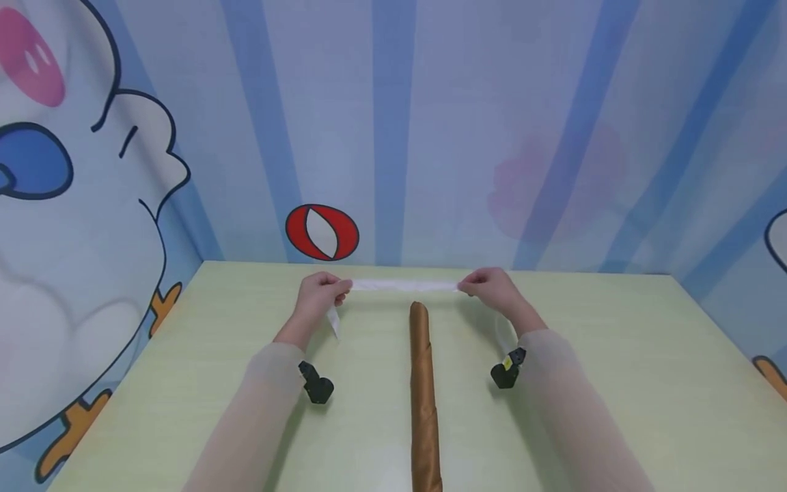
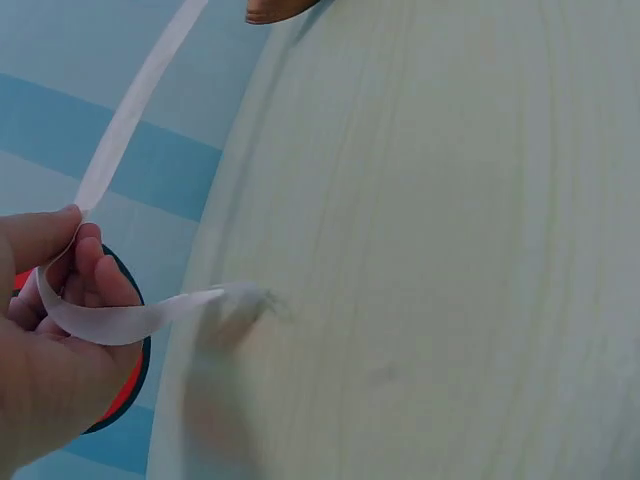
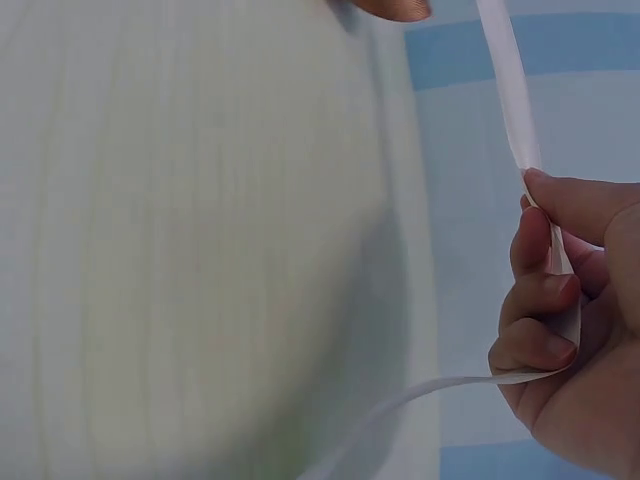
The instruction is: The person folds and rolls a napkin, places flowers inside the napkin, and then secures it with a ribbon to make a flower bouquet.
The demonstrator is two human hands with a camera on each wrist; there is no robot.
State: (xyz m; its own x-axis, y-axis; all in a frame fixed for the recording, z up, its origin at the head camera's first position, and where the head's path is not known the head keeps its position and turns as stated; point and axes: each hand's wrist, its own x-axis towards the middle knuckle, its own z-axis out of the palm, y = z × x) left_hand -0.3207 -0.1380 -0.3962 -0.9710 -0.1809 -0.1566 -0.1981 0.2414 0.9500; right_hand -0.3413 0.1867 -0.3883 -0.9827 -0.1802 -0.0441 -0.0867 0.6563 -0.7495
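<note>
A white ribbon [image 1: 402,285] is stretched level between both hands, beyond the far end of a brown satin-wrapped roll [image 1: 423,396]. My left hand [image 1: 318,295] pinches it between thumb and forefinger; a loose tail [image 2: 120,322] curls across the palm and hangs toward the table. The other side is pinched by my right hand [image 1: 492,290], where the ribbon runs past the curled fingers [image 3: 540,295] and trails down. The roll lies lengthwise on the table, untouched by either hand. Only its rounded tip [image 3: 398,8] shows at the top of the right wrist view.
The pale yellow-green table [image 1: 215,328] ends at a blue striped wall [image 1: 455,137] just behind the hands. Cartoon figures are printed on the walls, with a red oval [image 1: 322,232] near the table edge. Small black cameras [image 1: 316,384] sit at both wrists.
</note>
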